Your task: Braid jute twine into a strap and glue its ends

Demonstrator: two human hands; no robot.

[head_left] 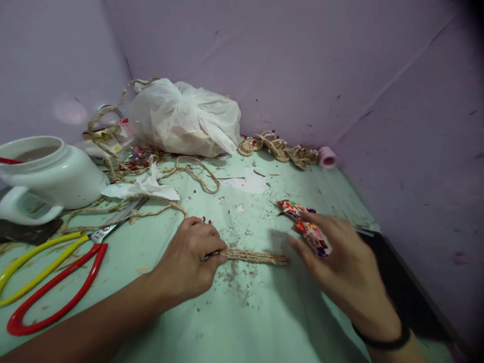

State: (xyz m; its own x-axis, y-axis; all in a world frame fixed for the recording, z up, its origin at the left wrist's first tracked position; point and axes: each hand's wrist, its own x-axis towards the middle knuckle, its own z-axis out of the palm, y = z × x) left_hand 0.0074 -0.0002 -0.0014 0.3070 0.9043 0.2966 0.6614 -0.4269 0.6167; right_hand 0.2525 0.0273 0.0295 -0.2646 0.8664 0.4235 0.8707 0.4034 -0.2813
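Observation:
My left hand [192,257] is closed in a pinch on one end of a short braided jute strip [257,257] that lies flat on the pale green table [242,317]. My right hand [340,262] hovers at the strip's other end. A folded floral fabric piece [308,229] is held between its fingers, while the other fingers stretch out toward the strip. Loose jute cord [192,174] trails from behind my left hand toward the back of the table.
Red-handled scissors [56,297] and yellow-handled scissors [38,254] lie at the left. A white jug [49,174] stands at the far left. A white plastic bag [185,118], jute coils [280,148] and a pink tape roll [327,157] sit along the back wall. Fibre crumbs litter the table.

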